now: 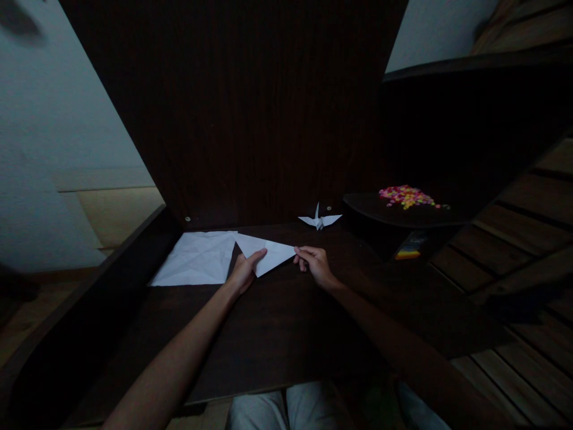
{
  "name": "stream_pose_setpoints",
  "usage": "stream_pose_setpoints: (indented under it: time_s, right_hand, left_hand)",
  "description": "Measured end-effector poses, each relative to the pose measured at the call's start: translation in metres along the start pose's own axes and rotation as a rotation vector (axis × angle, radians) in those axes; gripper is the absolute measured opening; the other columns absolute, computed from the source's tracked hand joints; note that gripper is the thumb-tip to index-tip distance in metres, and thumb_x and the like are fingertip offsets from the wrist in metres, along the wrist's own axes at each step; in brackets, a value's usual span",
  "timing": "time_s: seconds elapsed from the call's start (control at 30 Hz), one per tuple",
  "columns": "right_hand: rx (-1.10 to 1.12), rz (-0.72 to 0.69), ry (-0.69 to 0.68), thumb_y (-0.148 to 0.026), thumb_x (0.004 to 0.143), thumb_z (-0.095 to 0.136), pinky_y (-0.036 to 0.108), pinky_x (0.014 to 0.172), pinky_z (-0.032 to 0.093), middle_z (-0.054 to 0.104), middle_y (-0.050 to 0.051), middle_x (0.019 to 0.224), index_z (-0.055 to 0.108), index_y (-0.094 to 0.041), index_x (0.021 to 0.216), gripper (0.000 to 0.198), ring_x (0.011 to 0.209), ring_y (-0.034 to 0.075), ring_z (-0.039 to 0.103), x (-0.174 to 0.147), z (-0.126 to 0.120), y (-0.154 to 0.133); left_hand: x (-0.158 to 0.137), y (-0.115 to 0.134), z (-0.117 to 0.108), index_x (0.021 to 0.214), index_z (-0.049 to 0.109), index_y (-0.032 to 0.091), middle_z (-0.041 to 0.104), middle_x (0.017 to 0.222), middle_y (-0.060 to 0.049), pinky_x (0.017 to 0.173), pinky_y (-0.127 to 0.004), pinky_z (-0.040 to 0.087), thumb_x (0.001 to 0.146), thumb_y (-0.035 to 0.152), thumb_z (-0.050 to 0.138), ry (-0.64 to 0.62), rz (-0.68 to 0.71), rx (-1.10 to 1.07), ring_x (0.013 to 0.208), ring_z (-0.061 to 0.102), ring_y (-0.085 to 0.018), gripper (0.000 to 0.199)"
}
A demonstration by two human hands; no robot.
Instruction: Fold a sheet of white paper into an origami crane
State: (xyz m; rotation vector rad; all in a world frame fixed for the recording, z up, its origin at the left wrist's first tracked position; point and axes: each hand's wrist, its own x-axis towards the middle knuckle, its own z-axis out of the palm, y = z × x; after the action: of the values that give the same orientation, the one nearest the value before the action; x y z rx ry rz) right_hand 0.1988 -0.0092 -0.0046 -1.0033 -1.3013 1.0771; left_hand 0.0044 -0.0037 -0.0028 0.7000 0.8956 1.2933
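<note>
- So your left hand [243, 272] has the folded white paper [270, 257] by its near left side, thumb flat on top. The other fingers go underneath, so the paper is clamped between them and the thumb, though most of them are hidden.
- Your right hand [316, 264] has the pointy right corner of that paper nipped between thumb and forefinger, with the rest of your fingers curled in below.
- The folded paper is basically a triangle right now, up between your two hands over the dark desk [277, 340]. Can't tell if its underside touches the wood.
- Just left of it you've got a creased white sheet [194, 260] spread out on the desk, crease lines all over. The folded paper's upper left tip comes right up by its far right corner.
- Past your right hand, near the back panel [250, 119], there's a white paper crane [319, 223], wings out to both sides.
- Farther right, a heap of colourful little pieces [408, 196] sits on a low shelf [369, 208], pink and yellow mostly; too small to tell what they are.
</note>
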Motion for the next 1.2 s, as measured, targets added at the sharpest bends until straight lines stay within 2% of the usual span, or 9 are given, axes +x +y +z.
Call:
stream_pose_setpoints:
  time_s: [0.07,0.17,0.23,0.3,0.37,0.5,0.63,0.83,1.2]
  right_hand:
    - [0.025,0.003,0.051,-0.046,0.075,0.062,0.021,0.035,0.028,0.054,-0.001,0.045,0.058,-0.016,0.052,0.038,0.034,0.007,0.041,0.0017,-0.0003,0.0018]
    - [0.060,0.020,0.110,-0.047,0.075,0.062,0.021,0.035,0.026,0.053,-0.001,0.045,0.058,-0.016,0.052,0.039,0.035,0.006,0.040,0.0046,-0.0019,0.0061]
    - [0.088,0.039,0.127,-0.047,0.074,0.063,0.020,0.035,0.026,0.054,0.000,0.046,0.058,-0.015,0.052,0.039,0.035,0.006,0.040,0.0060,-0.0031,0.0086]
    - [0.103,0.053,0.129,-0.048,0.073,0.064,0.020,0.035,0.025,0.054,0.000,0.047,0.058,-0.015,0.051,0.040,0.036,0.006,0.041,0.0064,-0.0035,0.0095]
    - [0.096,0.065,0.118,-0.048,0.072,0.065,0.020,0.035,0.024,0.054,0.001,0.047,0.058,-0.014,0.050,0.041,0.035,0.006,0.041,0.0057,-0.0029,0.0083]
    - [0.061,0.071,0.081,-0.050,0.073,0.064,0.020,0.034,0.024,0.053,0.001,0.045,0.058,-0.014,0.048,0.044,0.035,0.006,0.041,0.0031,-0.0010,0.0026]
    - [0.058,0.069,0.079,-0.050,0.072,0.065,0.021,0.033,0.025,0.053,0.001,0.045,0.057,-0.015,0.048,0.043,0.035,0.006,0.041,0.0025,-0.0013,-0.0002]
    - [0.038,0.060,0.091,-0.051,0.070,0.066,0.020,0.033,0.026,0.052,0.000,0.043,0.057,-0.015,0.047,0.043,0.035,0.007,0.040,0.0048,-0.0036,0.0017]
    - [0.088,0.072,0.058,-0.050,0.070,0.067,0.019,0.033,0.028,0.055,0.000,0.048,0.058,-0.015,0.055,0.039,0.035,0.006,0.042,0.0038,-0.0020,0.0016]
  left_hand:
    - [-0.0010,0.0048,-0.0017,0.097,0.065,0.011,0.072,0.088,-0.011,0.080,-0.036,0.056,0.078,0.032,0.065,-0.092,-0.046,-0.115,0.087,0.068,-0.024,0.029]
    - [-0.0004,0.0101,-0.0061,0.100,0.063,0.009,0.071,0.081,-0.011,0.073,-0.038,0.058,0.085,0.054,0.046,-0.202,-0.115,-0.197,0.087,0.068,-0.027,0.050]
    - [0.0008,0.0100,-0.0079,0.098,0.062,0.009,0.069,0.077,-0.010,0.066,-0.037,0.059,0.085,0.053,0.047,-0.231,-0.136,-0.153,0.085,0.069,-0.028,0.048]
    - [0.0017,0.0074,-0.0077,0.093,0.061,0.012,0.068,0.078,-0.007,0.061,-0.034,0.059,0.081,0.039,0.060,-0.219,-0.101,-0.081,0.082,0.070,-0.029,0.029]
    - [0.0021,0.0046,-0.0060,0.092,0.060,0.013,0.068,0.084,-0.008,0.059,-0.032,0.059,0.078,0.029,0.066,-0.193,-0.074,-0.021,0.082,0.070,-0.029,0.022]
    - [0.0022,0.0038,-0.0033,0.109,0.058,0.016,0.068,0.102,-0.014,0.059,-0.034,0.058,0.085,0.050,0.051,-0.195,-0.074,-0.024,0.080,0.070,-0.029,0.042]
    - [0.0019,0.0068,-0.0031,0.112,0.060,0.015,0.069,0.101,-0.016,0.063,-0.035,0.058,0.086,0.060,0.040,-0.213,-0.092,-0.007,0.078,0.070,-0.028,0.055]
    - [-0.0020,0.0105,-0.0040,0.109,0.060,0.013,0.072,0.091,-0.015,0.070,-0.038,0.057,0.083,0.053,0.048,-0.221,-0.101,-0.058,0.078,0.070,-0.028,0.049]
    - [-0.0033,0.0068,-0.0056,0.101,0.063,0.009,0.072,0.090,-0.014,0.076,-0.040,0.056,0.072,0.028,0.049,-0.230,-0.066,-0.102,0.092,0.066,-0.030,0.037]
